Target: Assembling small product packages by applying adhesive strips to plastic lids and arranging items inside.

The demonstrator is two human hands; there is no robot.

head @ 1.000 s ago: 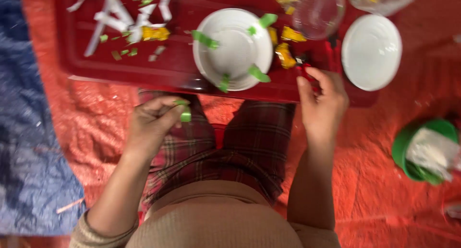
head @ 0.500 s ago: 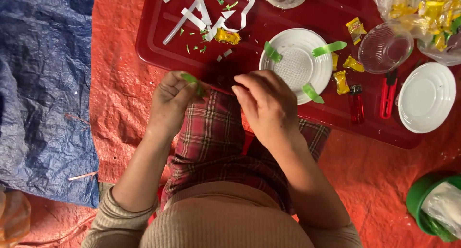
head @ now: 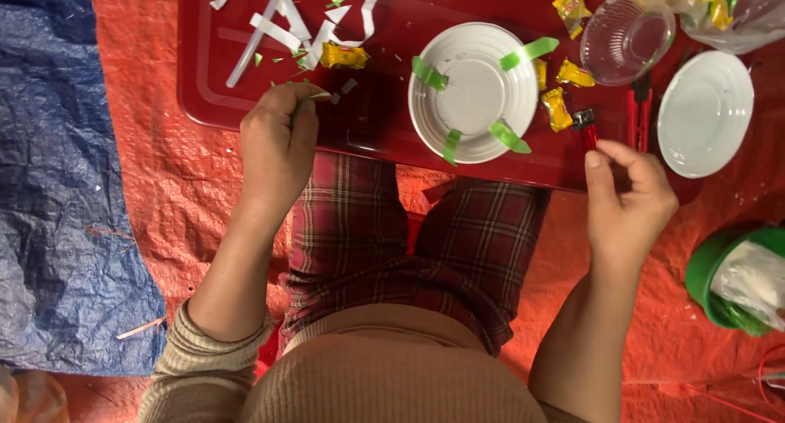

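Your left hand (head: 278,141) pinches a green strip (head: 304,101); your right hand (head: 625,198) grips a red stapler (head: 585,127). Four strips already fastened on the white plate (head: 474,92).

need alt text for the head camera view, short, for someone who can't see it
Seen from above, a seated person's left hand pinches a green strip over a red tray, while the right hand touches a small red tool. On the tray sits a white plate edged with green strips.

tray (head: 245,79) red | plate (head: 474,92) white, green strips (head: 528,53) | trousers (head: 425,235) red plaid | tarp (head: 57,186) blue
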